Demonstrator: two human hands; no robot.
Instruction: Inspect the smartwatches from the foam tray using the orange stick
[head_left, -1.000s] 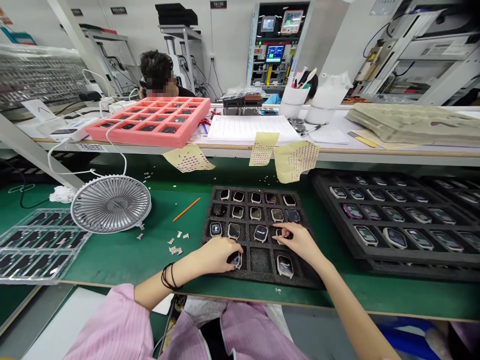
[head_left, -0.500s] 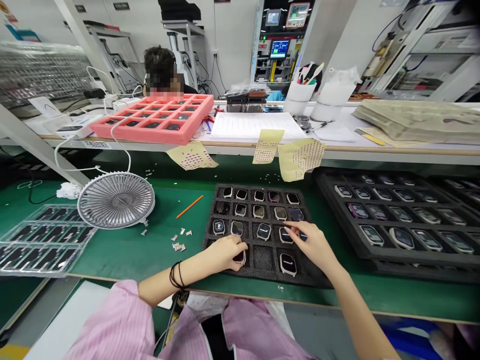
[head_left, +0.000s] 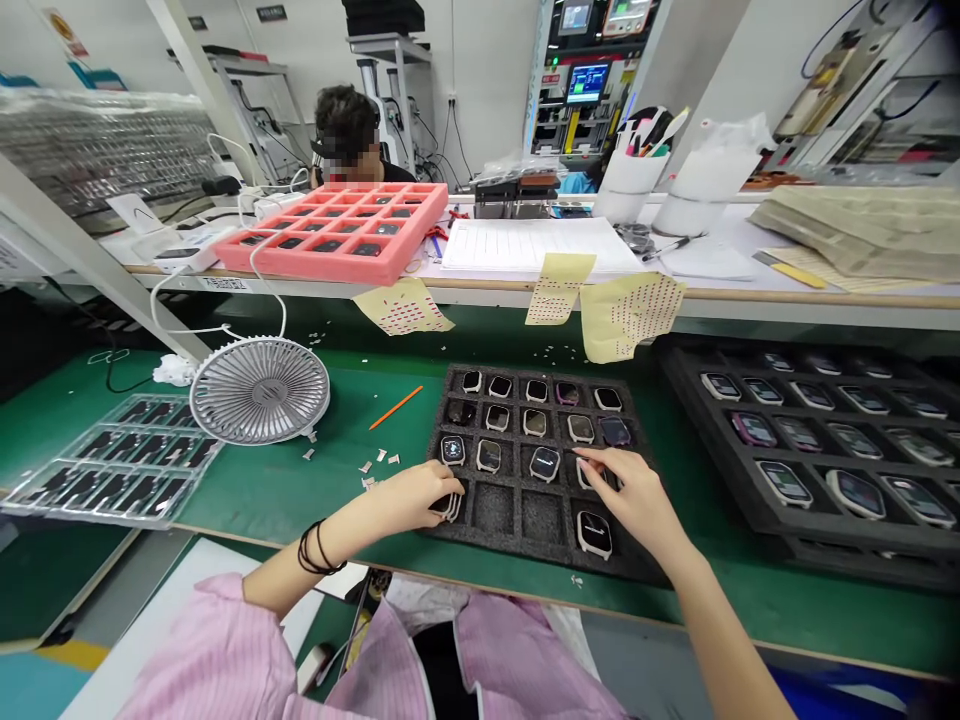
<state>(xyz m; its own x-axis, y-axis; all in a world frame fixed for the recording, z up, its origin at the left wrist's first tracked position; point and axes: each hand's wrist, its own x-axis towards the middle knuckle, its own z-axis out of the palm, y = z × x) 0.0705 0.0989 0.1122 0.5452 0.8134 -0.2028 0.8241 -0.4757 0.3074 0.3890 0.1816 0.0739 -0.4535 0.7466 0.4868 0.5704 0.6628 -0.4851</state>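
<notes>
A black foam tray in front of me holds rows of square smartwatches without straps. At its front left compartment, my left hand is closed, thumb and fingers gripping a smartwatch by its edges; the fingers hide much of it. My right hand reaches over another smartwatch in the row behind, fingers apart and tips near its upper side. Closer to me lies a lit smartwatch showing white lettering. A further lit smartwatch sits left of my right fingertips.
More black trays of watches are stacked on the right. Left stand a grey fan and a clear plastic tray of dark parts. An orange stick and small scraps lie between. A shelf holds a pink foam tray; a person sits behind it.
My left hand has moved left, from the front row's second compartment to its first, with a smartwatch in its fingers. My right hand stays over the same smartwatch. The view has shifted slightly.
</notes>
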